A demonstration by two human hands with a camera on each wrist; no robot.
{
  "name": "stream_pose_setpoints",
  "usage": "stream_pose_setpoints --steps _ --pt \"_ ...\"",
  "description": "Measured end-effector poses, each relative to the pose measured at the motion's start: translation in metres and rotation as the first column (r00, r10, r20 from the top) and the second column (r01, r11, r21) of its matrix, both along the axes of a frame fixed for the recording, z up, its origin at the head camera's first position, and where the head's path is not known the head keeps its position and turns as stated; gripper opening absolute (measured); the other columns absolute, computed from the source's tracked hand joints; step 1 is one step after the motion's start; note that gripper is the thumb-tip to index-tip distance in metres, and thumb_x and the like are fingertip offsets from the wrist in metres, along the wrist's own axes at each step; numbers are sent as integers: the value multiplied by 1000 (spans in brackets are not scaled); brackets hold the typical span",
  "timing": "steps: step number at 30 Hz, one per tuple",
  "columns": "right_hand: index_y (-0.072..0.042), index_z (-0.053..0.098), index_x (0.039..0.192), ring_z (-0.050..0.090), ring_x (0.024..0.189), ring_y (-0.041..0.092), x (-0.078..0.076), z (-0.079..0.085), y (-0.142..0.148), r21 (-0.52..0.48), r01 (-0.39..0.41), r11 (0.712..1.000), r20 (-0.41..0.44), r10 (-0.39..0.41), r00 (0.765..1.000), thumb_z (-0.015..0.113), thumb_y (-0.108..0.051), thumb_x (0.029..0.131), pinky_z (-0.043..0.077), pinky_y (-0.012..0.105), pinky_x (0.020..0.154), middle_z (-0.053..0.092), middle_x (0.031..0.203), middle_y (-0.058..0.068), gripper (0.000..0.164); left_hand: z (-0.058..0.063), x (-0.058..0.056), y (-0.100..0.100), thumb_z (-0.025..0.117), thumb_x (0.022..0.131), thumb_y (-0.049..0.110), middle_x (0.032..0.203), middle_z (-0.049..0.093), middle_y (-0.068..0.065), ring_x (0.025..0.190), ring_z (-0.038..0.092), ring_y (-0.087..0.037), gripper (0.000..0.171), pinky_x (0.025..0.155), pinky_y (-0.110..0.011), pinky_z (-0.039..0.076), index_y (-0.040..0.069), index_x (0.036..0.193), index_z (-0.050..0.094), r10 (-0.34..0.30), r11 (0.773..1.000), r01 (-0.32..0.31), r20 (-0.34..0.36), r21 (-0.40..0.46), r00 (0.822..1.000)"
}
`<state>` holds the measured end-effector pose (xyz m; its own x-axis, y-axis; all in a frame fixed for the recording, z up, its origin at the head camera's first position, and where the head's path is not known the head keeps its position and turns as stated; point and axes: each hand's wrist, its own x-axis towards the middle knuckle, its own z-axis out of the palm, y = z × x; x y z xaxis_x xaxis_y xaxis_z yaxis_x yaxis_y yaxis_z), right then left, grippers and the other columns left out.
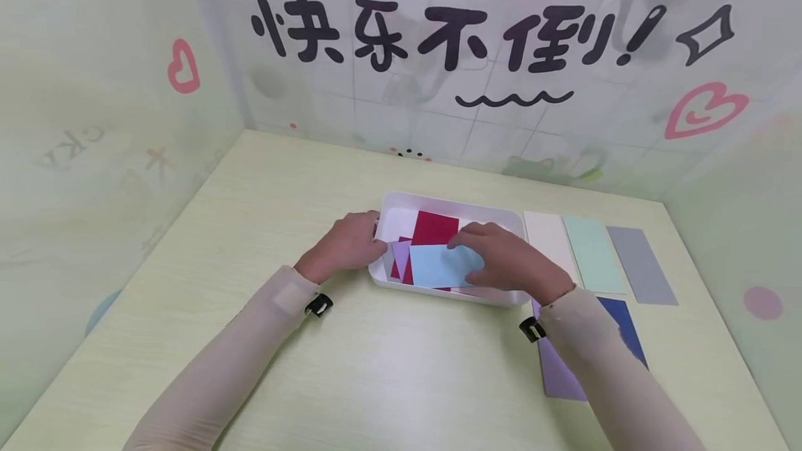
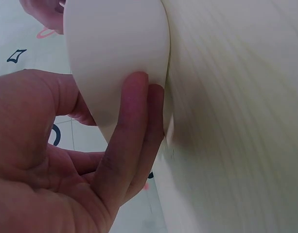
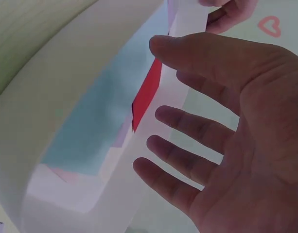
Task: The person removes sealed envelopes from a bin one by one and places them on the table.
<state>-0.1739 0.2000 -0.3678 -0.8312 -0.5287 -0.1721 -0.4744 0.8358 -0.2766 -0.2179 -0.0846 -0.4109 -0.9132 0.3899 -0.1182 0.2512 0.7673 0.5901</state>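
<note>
A white tray [image 1: 432,199] stands on the table, holding a light blue card [image 1: 437,268] on top of red cards [image 1: 436,227] and a small lilac piece [image 1: 401,256]. At the tray's left end my left hand [image 1: 349,248] grips the wall, fingers against the outside and thumb toward the rim. In the left wrist view this white wall [image 2: 117,39] lies between thumb and fingers. My right hand [image 1: 509,261] hovers over the tray's right half, above the light blue card. Its fingers are spread with nothing between them in the right wrist view [image 3: 258,131].
Right of the tray lie a pale pink card [image 1: 548,232], a mint green card [image 1: 592,252] and a grey card [image 1: 642,263]. Nearer, a purple card [image 1: 557,371] and a dark blue card [image 1: 622,322] are partly under the right forearm. Printed curtains surround the table.
</note>
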Motion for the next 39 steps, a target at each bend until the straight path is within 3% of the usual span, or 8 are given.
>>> stream_pose_setpoints --steps 11,22,32,39 --pt "-27 61 129 46 120 24 -8 -19 -10 72 -3 997 31 1 1000 91 -25 68 53 35 83 49 135 3 68 -1 0 1 60 92 19 100 64 -5 74 59 -19 35 61 -28 50 3 122 55 2 1000 -2 -4 4 1000" --pt "-31 62 128 46 119 23 -9 -25 -9 83 1 997 -9 -1 1000 92 -28 64 53 37 84 48 135 2 71 -2 0 1 61 92 20 103 64 -6 76 60 -19 38 62 -28 51 3 125 54 13 1000 -13 3 0 1000" --pt "-31 62 127 43 118 22 -8 -25 -4 81 -24 996 -63 29 998 89 -36 67 50 37 87 51 134 -2 66 -1 -1 1 59 90 19 98 63 -4 73 58 -18 33 60 -29 49 4 120 56 -1 1000 1 -11 3 1000" --pt "-31 62 126 42 119 21 -7 -20 0 39 -20 999 -48 22 999 86 -39 70 50 39 88 50 133 -3 61 -1 -1 1 58 90 19 98 63 -4 73 58 -19 34 60 -29 49 4 120 57 -6 1000 5 -21 -13 1000"
